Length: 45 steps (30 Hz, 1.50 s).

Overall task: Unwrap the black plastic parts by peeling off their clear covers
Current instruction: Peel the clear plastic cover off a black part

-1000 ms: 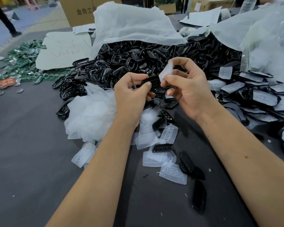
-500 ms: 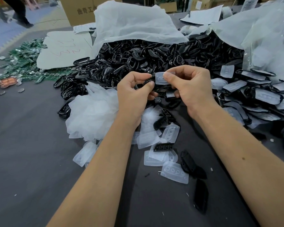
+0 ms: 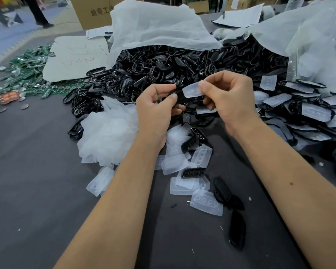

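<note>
**Both hands pinching one black part and its clear cover**

The left hand (image 3: 155, 107) pinches a black plastic part (image 3: 176, 94) between thumb and forefinger, holding it up above the tabletop (image 3: 37, 181) in front of the big heap. The right hand (image 3: 229, 100) pinches the clear cover (image 3: 192, 91) at the part's right end, thumb and forefinger pressed together on its upper edge, the other fingers curled under. The cover lies against the part where the two hands meet; how much of it is free I cannot tell.

Behind the hands a large pile of bare black parts (image 3: 173, 68) spills from under a white sheet (image 3: 153, 26). To the right lies a spread of parts with covers on (image 3: 308, 111), partly under a clear plastic bag (image 3: 318, 45). Below the hands loose clear covers (image 3: 206, 202) are scattered on the dark tabletop, mixed with a few black pieces (image 3: 192, 172), and two dark oval shells (image 3: 237, 230) lie near the right forearm. A crumpled white mass of film (image 3: 109, 136) sits left of the left wrist. Farther left are green circuit boards (image 3: 27, 74) and a pale board (image 3: 76, 59) with red scribbles; a cardboard box (image 3: 93, 12) stands at the back.
</note>
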Tool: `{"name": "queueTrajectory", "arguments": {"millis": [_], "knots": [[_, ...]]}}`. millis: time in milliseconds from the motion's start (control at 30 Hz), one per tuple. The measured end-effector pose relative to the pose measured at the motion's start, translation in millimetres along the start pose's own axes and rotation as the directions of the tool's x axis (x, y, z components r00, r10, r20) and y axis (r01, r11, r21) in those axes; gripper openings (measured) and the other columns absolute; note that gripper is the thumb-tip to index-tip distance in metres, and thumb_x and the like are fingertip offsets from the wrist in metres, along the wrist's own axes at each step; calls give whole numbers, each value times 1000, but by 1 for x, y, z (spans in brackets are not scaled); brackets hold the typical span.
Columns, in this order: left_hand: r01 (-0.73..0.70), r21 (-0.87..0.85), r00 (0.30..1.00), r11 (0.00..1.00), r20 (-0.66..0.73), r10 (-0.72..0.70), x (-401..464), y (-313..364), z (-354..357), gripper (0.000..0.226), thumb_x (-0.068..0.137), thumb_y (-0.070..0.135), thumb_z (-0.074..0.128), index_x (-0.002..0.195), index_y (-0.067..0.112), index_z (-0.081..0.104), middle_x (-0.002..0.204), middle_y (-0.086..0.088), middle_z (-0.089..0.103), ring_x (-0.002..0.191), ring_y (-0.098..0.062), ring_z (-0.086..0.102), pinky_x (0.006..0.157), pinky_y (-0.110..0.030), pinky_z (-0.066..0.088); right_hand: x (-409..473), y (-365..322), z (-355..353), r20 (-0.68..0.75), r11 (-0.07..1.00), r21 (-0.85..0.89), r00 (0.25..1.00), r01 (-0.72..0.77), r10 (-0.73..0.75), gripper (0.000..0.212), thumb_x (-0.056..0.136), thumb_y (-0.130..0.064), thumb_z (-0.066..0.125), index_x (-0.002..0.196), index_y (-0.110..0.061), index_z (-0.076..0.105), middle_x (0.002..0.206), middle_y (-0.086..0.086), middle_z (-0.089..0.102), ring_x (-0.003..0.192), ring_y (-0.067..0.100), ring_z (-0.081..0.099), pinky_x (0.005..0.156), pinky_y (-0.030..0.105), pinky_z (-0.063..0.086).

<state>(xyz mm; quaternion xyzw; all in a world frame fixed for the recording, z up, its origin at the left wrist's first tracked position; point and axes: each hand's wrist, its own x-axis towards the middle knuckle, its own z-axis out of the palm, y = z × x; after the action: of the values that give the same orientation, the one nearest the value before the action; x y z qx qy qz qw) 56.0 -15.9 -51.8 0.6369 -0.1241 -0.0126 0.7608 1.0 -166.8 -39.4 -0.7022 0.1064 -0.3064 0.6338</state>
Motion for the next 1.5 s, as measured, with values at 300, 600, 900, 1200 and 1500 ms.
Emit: {"name": "queueTrajectory", "arguments": {"millis": [300, 600, 900, 1200, 1500], "knots": [[-233, 138, 933, 963, -248, 261, 2, -2, -3, 13, 96, -2, 61, 102, 7, 66, 97, -5, 69, 61, -20, 74, 59, -32, 59, 0, 1, -6, 125, 752, -612, 969, 246, -215, 28, 79, -31, 90, 94, -19, 69, 82, -5, 65, 71, 6, 56, 68, 21, 44], [-213, 106, 931, 971, -279, 235, 4, -2, -2, 13, 95, -5, 60, 102, 5, 66, 88, 1, 67, 59, -18, 72, 56, -27, 54, -11, -21, 18, 720, 670, -574, 680, 471, 139, 17, 78, -32, 89, 89, -29, 76, 95, -12, 63, 84, 0, 58, 72, 19, 44], [-196, 87, 936, 977, -281, 212, 3, 1, -2, 13, 95, -6, 60, 102, 4, 65, 90, -6, 66, 56, -16, 70, 54, -29, 54, -4, -20, -1, 568, 950, -294, 819, 109, 82, 10, 88, -16, 83, 85, -8, 78, 69, 14, 74, 53, 23, 65, 56, 29, 56], [-183, 91, 942, 979, -268, 201, 3, 2, -2, 13, 95, -6, 60, 104, 0, 66, 94, -3, 66, 58, -17, 72, 54, -23, 52, -2, -7, -3, 390, 877, -437, 921, 198, -14, 10, 78, -25, 92, 81, -22, 83, 70, -4, 76, 69, 17, 74, 71, 30, 62], [-169, 86, 946, 982, -266, 186, 3, 3, -2, 13, 95, -7, 61, 103, 3, 66, 97, -5, 66, 57, -15, 71, 53, -22, 51, -4, -4, -4, 369, 756, -563, 920, 333, -130, 23, 75, -30, 94, 78, -19, 74, 64, -8, 68, 57, 3, 61, 61, 15, 48]]}}
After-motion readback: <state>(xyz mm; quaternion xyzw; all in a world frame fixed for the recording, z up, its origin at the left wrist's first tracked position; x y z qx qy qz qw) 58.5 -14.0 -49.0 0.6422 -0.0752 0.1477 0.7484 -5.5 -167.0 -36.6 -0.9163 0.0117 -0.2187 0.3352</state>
